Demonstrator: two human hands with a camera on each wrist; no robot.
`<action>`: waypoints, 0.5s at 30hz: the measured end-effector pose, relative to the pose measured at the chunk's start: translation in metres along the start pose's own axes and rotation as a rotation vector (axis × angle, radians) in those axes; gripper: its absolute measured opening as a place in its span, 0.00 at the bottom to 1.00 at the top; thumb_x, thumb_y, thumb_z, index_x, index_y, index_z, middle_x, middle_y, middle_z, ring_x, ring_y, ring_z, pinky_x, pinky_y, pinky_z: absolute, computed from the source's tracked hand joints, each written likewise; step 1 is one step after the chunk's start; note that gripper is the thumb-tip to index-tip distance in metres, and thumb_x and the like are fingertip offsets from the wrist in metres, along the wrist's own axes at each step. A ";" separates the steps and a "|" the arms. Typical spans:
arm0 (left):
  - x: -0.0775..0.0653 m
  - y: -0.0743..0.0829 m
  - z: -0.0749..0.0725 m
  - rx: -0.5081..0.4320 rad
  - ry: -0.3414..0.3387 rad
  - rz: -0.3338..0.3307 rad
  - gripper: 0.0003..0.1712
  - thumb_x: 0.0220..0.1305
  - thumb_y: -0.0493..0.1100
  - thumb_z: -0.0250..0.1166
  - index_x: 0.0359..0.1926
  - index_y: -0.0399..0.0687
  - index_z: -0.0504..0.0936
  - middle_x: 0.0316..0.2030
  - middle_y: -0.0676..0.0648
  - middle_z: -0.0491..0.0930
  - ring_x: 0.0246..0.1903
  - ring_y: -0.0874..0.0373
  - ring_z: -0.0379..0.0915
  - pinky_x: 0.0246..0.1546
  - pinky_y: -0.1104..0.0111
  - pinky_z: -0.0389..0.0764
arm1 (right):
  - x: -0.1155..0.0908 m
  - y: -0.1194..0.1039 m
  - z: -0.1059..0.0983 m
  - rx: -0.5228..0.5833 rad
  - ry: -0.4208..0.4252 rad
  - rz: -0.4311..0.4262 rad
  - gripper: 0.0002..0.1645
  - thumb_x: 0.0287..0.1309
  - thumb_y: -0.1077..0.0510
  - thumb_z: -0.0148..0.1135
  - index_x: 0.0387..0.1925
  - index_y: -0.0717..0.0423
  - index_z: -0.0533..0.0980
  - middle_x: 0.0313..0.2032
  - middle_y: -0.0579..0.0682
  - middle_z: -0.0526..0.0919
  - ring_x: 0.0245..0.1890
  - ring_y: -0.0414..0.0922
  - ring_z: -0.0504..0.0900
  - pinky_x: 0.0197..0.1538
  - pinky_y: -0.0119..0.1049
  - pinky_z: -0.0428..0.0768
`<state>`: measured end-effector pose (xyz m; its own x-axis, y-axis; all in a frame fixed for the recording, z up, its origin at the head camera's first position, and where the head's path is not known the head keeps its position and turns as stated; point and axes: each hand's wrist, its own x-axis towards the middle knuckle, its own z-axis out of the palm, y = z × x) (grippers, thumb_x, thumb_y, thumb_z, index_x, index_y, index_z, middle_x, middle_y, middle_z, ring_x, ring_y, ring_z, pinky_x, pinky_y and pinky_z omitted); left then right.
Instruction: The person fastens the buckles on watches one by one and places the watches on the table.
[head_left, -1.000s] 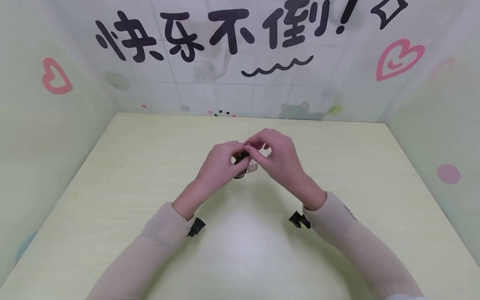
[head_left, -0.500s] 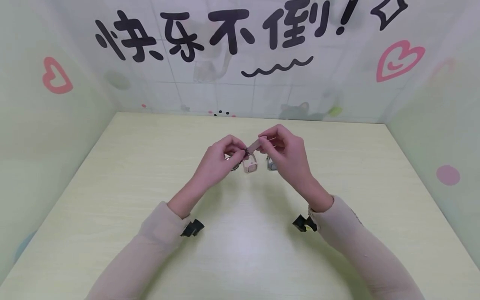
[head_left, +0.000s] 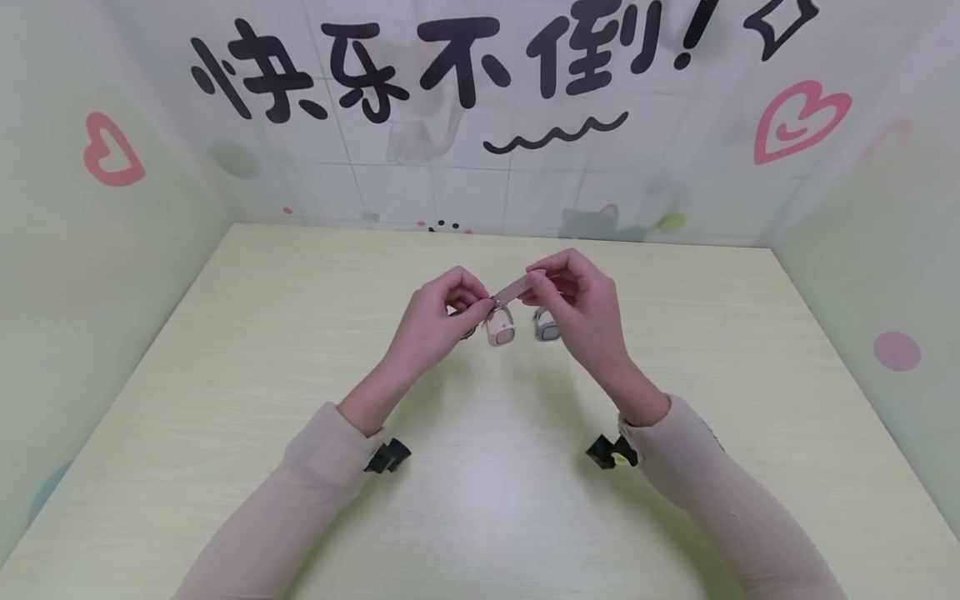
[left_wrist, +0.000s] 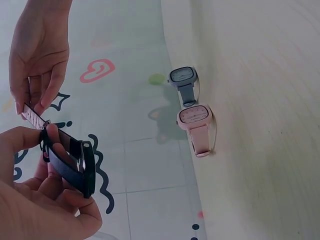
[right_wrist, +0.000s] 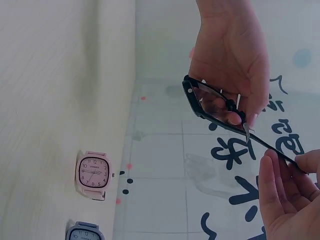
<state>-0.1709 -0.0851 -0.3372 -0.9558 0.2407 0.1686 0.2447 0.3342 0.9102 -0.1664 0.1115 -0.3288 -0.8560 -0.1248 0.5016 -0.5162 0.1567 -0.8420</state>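
Observation:
My left hand (head_left: 431, 325) grips a dark wristwatch near its buckle, fingers curled into the loop of the band. The watch (left_wrist: 86, 167) hangs in the air, its case side toward the camera in the left wrist view. My right hand (head_left: 588, 312) pinches the tip of the strap (head_left: 512, 290), which stretches straight between both hands. Seen from the right wrist, a metal buckle (right_wrist: 246, 131) sits on the band by the left fingers. The dial is not visible. In the head view the left hand covers most of the case.
A pink square watch (right_wrist: 93, 172) and a blue-grey watch (left_wrist: 183, 76) stand side by side on the pale wood table (head_left: 480, 492), beneath the hands. Behind the table rises a printed cloth wall (head_left: 465, 187). Small black devices (head_left: 387, 456) are fixed at both wrists.
My right hand has moved away from the left, to the right, drawing the strap end out straight. The pink and blue-grey watches have come into view between the hands. The last half second shows little movement.

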 end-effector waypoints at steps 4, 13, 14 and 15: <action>0.000 -0.001 0.000 0.007 0.008 0.008 0.05 0.68 0.39 0.64 0.40 0.42 0.79 0.33 0.41 0.85 0.28 0.55 0.75 0.24 0.73 0.71 | 0.000 0.000 -0.001 0.043 0.003 0.018 0.08 0.66 0.68 0.59 0.43 0.72 0.76 0.37 0.64 0.82 0.31 0.33 0.86 0.40 0.32 0.87; 0.001 -0.001 0.001 0.006 0.014 0.023 0.04 0.67 0.39 0.65 0.40 0.43 0.79 0.32 0.41 0.85 0.28 0.54 0.74 0.24 0.72 0.71 | 0.001 0.004 -0.004 0.193 0.006 0.124 0.09 0.67 0.67 0.58 0.44 0.73 0.74 0.33 0.42 0.84 0.31 0.36 0.87 0.40 0.35 0.88; 0.001 -0.001 0.001 0.011 0.015 0.027 0.04 0.67 0.39 0.65 0.40 0.43 0.80 0.32 0.42 0.85 0.28 0.54 0.74 0.24 0.72 0.71 | 0.001 0.004 -0.005 0.225 0.007 0.145 0.09 0.68 0.67 0.58 0.45 0.72 0.74 0.33 0.42 0.84 0.31 0.36 0.87 0.40 0.35 0.88; 0.001 0.000 0.000 0.015 0.016 0.031 0.04 0.67 0.39 0.65 0.40 0.43 0.80 0.31 0.43 0.85 0.28 0.55 0.74 0.24 0.72 0.71 | 0.001 0.004 -0.005 0.255 0.011 0.164 0.08 0.68 0.67 0.57 0.44 0.71 0.74 0.33 0.42 0.85 0.32 0.36 0.87 0.40 0.35 0.88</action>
<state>-0.1715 -0.0848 -0.3375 -0.9502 0.2369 0.2024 0.2763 0.3406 0.8987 -0.1694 0.1166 -0.3306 -0.9285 -0.1075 0.3553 -0.3485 -0.0776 -0.9341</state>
